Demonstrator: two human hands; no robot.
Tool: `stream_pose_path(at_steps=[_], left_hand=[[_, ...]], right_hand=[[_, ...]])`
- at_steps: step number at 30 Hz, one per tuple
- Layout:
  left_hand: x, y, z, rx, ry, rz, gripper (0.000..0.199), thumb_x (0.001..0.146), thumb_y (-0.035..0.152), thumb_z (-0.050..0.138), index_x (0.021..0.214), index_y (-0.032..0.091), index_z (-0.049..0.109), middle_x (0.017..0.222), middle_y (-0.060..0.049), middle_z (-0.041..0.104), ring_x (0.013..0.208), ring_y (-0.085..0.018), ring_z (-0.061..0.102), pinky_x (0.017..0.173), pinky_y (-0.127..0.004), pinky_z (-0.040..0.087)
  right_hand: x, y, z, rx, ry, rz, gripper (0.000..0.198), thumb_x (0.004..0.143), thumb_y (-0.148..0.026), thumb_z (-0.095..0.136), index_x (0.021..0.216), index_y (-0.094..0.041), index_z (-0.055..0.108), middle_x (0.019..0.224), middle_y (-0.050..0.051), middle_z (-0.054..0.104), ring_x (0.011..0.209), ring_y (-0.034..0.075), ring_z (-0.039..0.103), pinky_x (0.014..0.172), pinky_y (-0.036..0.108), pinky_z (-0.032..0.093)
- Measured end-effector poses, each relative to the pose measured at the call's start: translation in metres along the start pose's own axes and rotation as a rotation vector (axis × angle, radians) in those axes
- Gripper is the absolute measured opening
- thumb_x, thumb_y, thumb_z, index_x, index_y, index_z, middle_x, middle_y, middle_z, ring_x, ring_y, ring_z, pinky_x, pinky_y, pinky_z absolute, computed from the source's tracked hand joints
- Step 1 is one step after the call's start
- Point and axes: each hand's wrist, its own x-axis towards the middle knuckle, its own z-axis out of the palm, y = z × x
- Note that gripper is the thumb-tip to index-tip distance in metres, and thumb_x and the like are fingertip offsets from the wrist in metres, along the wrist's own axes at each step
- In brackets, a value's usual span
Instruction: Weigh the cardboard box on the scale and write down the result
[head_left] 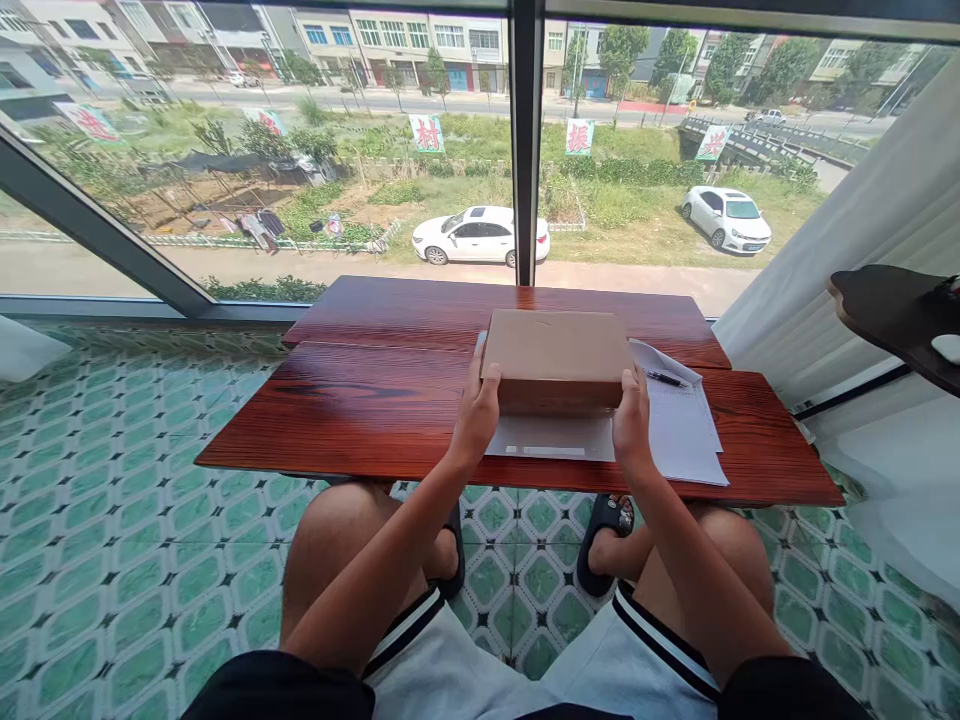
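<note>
A closed brown cardboard box point(559, 345) is held between my two hands over the dark red wooden table point(360, 410). My left hand point(477, 405) grips its left side, thumb on the front edge. On the opposite side, my right hand point(632, 410) grips it the same way. Beneath the box lies a flat greyish item point(551, 438), mostly covered, with small white labels along its front edge. Whether the box touches it I cannot tell. Right of my right hand are white paper sheets point(679, 425) with a black pen point(667, 379) on top.
The table stands against large windows with a dark frame post point(527, 150). At the right hang white curtains point(840, 270), near a dark wooden piece point(892, 305). My knees are close under the table's front edge, above the green tiled floor point(142, 520).
</note>
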Motion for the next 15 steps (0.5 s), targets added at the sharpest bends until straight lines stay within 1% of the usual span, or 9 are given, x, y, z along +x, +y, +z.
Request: stream_pose_path(at_steps=[2,6,12,15], left_hand=[[-0.0012,0.0018,0.0006,-0.005,-0.001,-0.006,0.056,0.096,0.046,0.039,0.147,0.023,0.044,0.162,-0.006,0.036,0.151,-0.020,0.031,0.128,-0.039,0.021],[-0.0005,0.0050,0.0022,-0.016,0.004,-0.006,0.052,0.096,0.042,0.039,0.144,0.024,0.047,0.159,-0.005,0.042,0.153,-0.020,0.027,0.129,-0.040,0.020],[0.0017,0.0039,0.0036,-0.019,0.007,0.001,0.052,0.094,0.038,0.039,0.143,0.025,0.048,0.159,-0.004,0.041,0.153,-0.020,0.025,0.129,-0.040,0.019],[0.0005,0.0050,0.0041,-0.034,0.004,0.007,0.052,0.094,0.037,0.039,0.143,0.024,0.048,0.157,-0.004,0.045,0.154,-0.020,0.025,0.129,-0.041,0.020]], right_hand=[[0.0007,0.0003,-0.0007,-0.045,0.003,-0.030,0.063,0.094,-0.056,0.037,0.136,-0.012,0.053,0.141,0.017,0.052,0.132,0.024,0.048,0.115,0.043,0.034],[0.0024,0.0033,-0.0013,-0.116,0.017,-0.099,0.060,0.096,-0.055,0.036,0.132,-0.012,0.057,0.140,0.017,0.053,0.134,0.025,0.046,0.116,0.045,0.033],[0.0038,0.0052,-0.0029,-0.175,0.037,-0.201,0.053,0.099,-0.049,0.033,0.127,-0.014,0.062,0.137,0.015,0.057,0.129,0.023,0.050,0.116,0.044,0.033],[0.0039,0.0038,-0.0046,-0.206,0.049,-0.245,0.051,0.100,-0.047,0.033,0.127,-0.015,0.063,0.135,0.014,0.059,0.128,0.023,0.051,0.115,0.044,0.034]])
